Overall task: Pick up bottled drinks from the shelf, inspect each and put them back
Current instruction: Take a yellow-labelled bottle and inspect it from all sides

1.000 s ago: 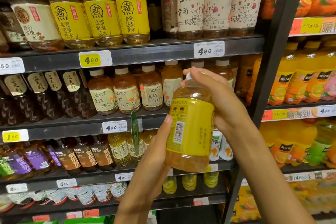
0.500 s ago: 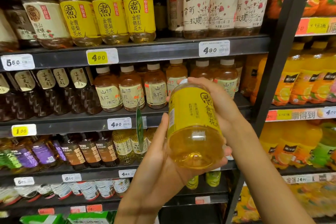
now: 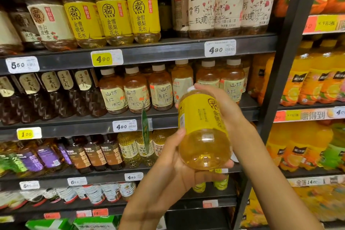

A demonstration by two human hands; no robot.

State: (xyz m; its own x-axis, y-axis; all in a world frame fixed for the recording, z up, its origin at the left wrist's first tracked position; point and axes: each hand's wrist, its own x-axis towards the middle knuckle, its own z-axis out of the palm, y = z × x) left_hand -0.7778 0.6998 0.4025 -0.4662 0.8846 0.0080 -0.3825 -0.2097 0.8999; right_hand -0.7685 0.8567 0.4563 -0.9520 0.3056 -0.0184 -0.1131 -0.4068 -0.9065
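The bottle [image 3: 202, 129], yellow-labelled and filled with pale golden drink, is held in front of the shelves [image 3: 168, 51], tilted with its base toward the camera and its cap away. The left hand [image 3: 173, 172] cups it from below, thumb up its left side and fingers curled under the base. The right hand [image 3: 224, 110] wraps round its upper part from the right, fingers over the cap end. Three matching yellow bottles [image 3: 112, 15] stand on the top shelf, above a yellow price tag [image 3: 106, 58].
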